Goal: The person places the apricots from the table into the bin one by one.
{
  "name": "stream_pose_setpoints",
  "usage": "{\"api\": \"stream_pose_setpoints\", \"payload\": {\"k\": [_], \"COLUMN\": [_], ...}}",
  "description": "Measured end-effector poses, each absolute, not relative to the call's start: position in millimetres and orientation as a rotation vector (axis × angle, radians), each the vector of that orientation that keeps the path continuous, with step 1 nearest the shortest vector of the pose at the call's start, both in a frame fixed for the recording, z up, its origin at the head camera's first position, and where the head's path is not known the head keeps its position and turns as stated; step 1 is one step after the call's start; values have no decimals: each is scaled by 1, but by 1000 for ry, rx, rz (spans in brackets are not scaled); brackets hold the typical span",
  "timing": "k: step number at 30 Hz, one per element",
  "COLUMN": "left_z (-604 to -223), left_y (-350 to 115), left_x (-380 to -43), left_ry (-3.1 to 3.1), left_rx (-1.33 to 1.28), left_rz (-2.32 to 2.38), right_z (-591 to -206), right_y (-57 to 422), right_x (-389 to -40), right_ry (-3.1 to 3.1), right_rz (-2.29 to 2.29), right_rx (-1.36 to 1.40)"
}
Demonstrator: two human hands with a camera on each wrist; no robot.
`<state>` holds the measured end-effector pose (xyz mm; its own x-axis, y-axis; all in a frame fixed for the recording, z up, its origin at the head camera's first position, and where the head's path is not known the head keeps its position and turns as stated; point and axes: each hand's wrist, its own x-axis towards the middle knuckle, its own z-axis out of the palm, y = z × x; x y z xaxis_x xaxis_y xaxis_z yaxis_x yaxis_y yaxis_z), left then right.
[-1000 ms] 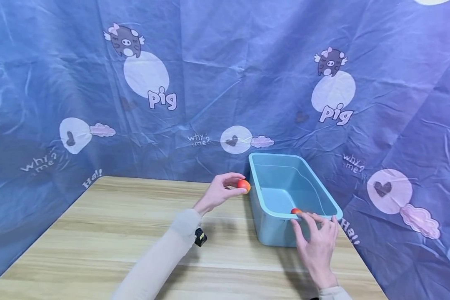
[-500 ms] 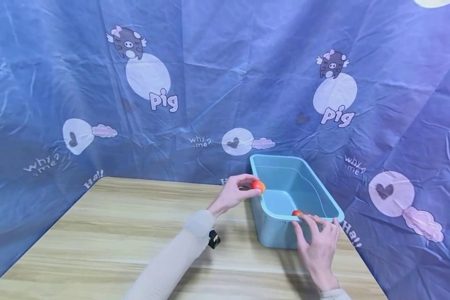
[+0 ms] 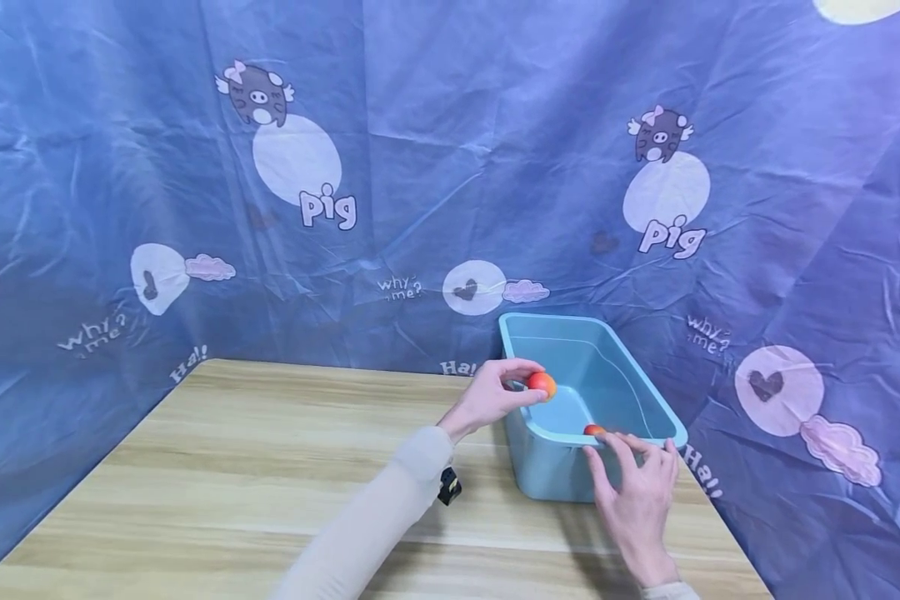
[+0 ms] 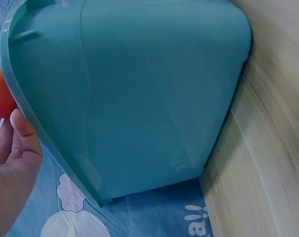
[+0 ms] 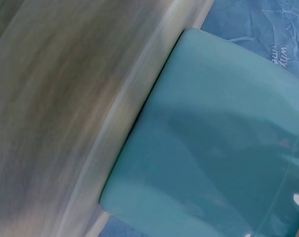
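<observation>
My left hand (image 3: 491,398) pinches a small round red-and-orange fruit (image 3: 542,385) between thumb and fingers, over the left rim of a light blue plastic tub (image 3: 543,475). At the left edge of the left wrist view, the same fruit (image 4: 1,95) shows beside the tub's rim. My right hand (image 3: 636,504) holds the near rim, with the thumb on the outer side and the fingers bent over the edge. Just past its index fingertip, a second red fruit (image 3: 593,430) shows inside the tub, partly hidden by the rim.
The tub stands on a wooden table (image 3: 232,467) near its right side. A blue printed cloth (image 3: 405,183) hangs behind and beside the table. A small black device (image 3: 448,485) is strapped below my left wrist.
My left hand has moved right with its fruit, from beside the tub to over its left rim. The right hand stays on the near rim.
</observation>
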<state>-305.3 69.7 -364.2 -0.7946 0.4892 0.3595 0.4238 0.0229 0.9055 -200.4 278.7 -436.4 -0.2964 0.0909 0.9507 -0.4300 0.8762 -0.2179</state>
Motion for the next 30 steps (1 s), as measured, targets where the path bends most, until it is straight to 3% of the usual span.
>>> {"api": "stream_pose_setpoints", "payload": {"k": [30], "left_z": [-367], "left_y": [80], "left_x": [-303], "left_ry": [2266], "left_rx": [989], "left_rz": [1893], "right_z": [-435], "right_y": [276], "right_x": [-200], "right_ry": [-1820], "right_rz": [521], "right_rx": [246]}}
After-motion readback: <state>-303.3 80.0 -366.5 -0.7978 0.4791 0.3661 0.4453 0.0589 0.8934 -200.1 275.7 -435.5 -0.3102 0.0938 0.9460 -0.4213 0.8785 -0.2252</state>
